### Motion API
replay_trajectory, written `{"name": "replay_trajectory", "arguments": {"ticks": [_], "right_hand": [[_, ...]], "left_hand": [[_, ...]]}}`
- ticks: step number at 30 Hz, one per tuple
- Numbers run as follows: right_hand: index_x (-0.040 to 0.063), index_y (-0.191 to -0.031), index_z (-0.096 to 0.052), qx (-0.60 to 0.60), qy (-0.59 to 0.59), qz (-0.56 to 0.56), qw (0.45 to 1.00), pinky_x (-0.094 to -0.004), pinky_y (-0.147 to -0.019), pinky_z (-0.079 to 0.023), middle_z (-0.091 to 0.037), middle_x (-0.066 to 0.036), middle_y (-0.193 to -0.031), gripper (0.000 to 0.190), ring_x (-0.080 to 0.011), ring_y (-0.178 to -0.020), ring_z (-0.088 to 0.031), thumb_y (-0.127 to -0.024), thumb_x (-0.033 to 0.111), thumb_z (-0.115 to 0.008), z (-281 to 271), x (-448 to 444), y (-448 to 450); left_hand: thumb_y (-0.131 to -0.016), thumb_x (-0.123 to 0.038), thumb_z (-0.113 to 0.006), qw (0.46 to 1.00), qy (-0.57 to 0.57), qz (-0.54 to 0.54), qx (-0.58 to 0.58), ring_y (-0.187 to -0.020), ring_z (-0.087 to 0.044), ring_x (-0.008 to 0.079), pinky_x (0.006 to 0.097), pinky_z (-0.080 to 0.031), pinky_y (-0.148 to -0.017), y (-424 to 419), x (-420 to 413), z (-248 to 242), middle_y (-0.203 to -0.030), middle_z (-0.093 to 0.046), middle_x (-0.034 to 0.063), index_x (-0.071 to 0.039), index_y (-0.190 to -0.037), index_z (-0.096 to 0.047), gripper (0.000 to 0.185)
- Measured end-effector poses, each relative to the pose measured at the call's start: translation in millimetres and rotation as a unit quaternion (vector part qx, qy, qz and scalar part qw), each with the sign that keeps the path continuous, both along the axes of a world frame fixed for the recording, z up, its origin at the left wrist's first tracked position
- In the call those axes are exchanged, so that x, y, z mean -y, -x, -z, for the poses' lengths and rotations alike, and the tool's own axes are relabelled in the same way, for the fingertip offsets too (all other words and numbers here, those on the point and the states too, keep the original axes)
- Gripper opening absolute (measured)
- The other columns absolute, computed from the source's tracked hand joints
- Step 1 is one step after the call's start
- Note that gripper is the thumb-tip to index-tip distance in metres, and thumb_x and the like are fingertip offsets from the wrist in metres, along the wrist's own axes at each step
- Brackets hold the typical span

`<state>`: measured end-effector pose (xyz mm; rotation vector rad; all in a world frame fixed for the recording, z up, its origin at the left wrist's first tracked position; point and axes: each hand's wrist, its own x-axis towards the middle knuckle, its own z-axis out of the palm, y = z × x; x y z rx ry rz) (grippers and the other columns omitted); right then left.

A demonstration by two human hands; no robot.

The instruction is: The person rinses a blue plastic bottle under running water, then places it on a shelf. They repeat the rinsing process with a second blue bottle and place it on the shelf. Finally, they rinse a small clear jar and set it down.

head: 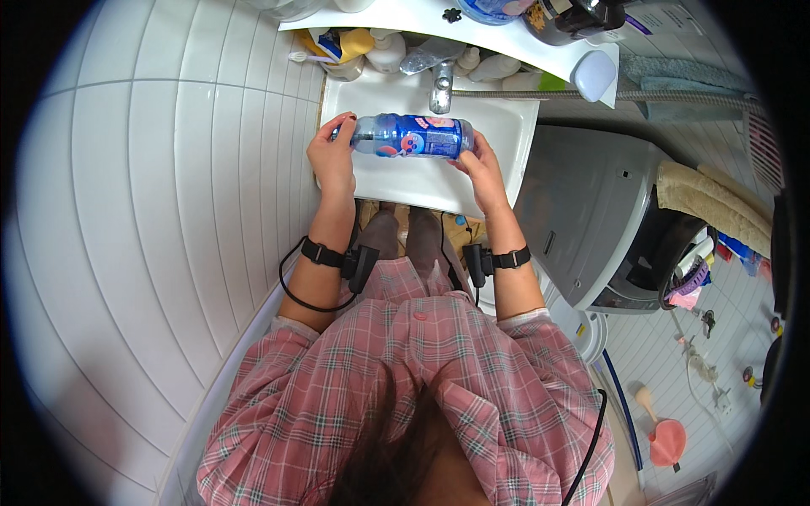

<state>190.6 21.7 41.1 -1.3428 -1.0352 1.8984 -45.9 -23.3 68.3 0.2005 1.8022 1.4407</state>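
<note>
A clear plastic bottle with a blue label (417,136) lies sideways above the white washbasin (411,183), held between my two hands. The fingers of my left hand (334,148) grip its neck end, hiding most of the cap. At the other end, my right hand (484,167) holds the bottle's base. Just beyond the bottle stands the chrome faucet (441,88), not touching it as far as I can see.
Pump bottles (386,50) and a cup with a toothbrush (345,68) line the basin's back. A white shelf (405,20) overhangs them, with a pale blue soap bar (593,76) at its corner. A metal shower hose (538,94) crosses rightward, above a grey washing machine (576,202). Tiled wall (209,158) bounds the left.
</note>
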Motion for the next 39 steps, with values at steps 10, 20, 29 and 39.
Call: {"name": "replay_trajectory", "arguments": {"ticks": [10, 20, 29, 39], "right_hand": [[0.012, -0.137, -0.044, 0.201, -0.138, -0.101, 0.965, -0.0307, -0.074, -0.054, -0.063, -0.013, -0.104, 0.057, -0.0205, -0.083, -0.066, -0.082, 0.015, -0.058, -10.9, -14.0, -2.5], [-0.001, -0.115, -0.05, 0.142, 0.056, 0.0, 0.988, -0.0256, -0.049, -0.052, -0.062, -0.014, -0.087, 0.053, -0.0216, -0.062, -0.068, -0.093, 0.046, -0.06, 7.9, -14.8, 10.8], [0.001, -0.138, -0.039, 0.205, -0.15, -0.122, 0.96, -0.0344, -0.095, -0.048, -0.064, -0.015, -0.108, 0.09, -0.023, -0.104, -0.062, -0.072, 0.044, -0.083, 22.6, -11.0, 14.1], [0.007, -0.143, -0.045, 0.047, 0.019, -0.082, 0.995, -0.0319, -0.093, -0.048, -0.06, -0.006, -0.124, 0.058, -0.0147, -0.107, -0.058, -0.092, 0.033, -0.057, 11.5, -9.7, 8.4]], "left_hand": [[-0.088, -0.012, -0.07, 0.999, -0.001, 0.005, -0.042, -0.079, -0.057, 0.007, 0.0218, -0.045, -0.063, 4.0, -2.4, -6.9, -0.094, -0.068, 0.0024, -0.002, -0.105, -0.072, 0.019], [-0.092, -0.014, -0.067, 0.994, -0.024, 0.109, -0.006, -0.086, -0.057, 0.0049, 0.0204, -0.046, -0.07, 10.4, 3.2, -1.8, -0.101, -0.065, -0.0003, -0.005, -0.12, -0.065, 0.03], [-0.091, -0.018, -0.07, 0.998, 0.014, 0.064, -0.001, -0.085, -0.06, 0.0065, 0.0212, -0.049, -0.07, 16.2, 3.8, 6.0, -0.097, -0.065, 0.0, -0.004, -0.114, -0.068, 0.027], [-0.084, -0.03, -0.076, 0.994, 0.056, 0.033, -0.092, -0.058, -0.055, 0.0074, 0.0222, -0.044, -0.051, 26.8, 1.2, 17.9, -0.069, -0.059, 0.0004, -0.001, -0.09, -0.071, 0.03]]}}
